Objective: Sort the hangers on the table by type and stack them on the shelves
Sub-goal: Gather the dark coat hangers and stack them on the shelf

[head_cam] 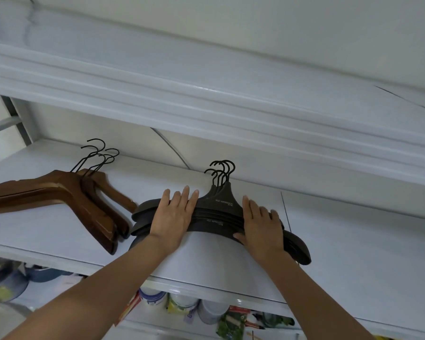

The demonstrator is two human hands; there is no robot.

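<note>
A stack of several dark plastic hangers (219,212) with black hooks lies on the white shelf (59,231), hooks pointing to the back wall. My left hand (173,217) lies flat on the stack's left arm, fingers straight. My right hand (260,220) rests on the right arm, fingers spread over the top and thumb at the front edge of the stack. To the left lies a separate stack of brown wooden hangers (66,195) with black hooks, its left end out of frame.
Another white shelf (206,104) runs close overhead. Below the shelf's front edge, jars and packets (182,303) fill a lower level. Bare shelf surface (353,253) extends to the right of the dark stack.
</note>
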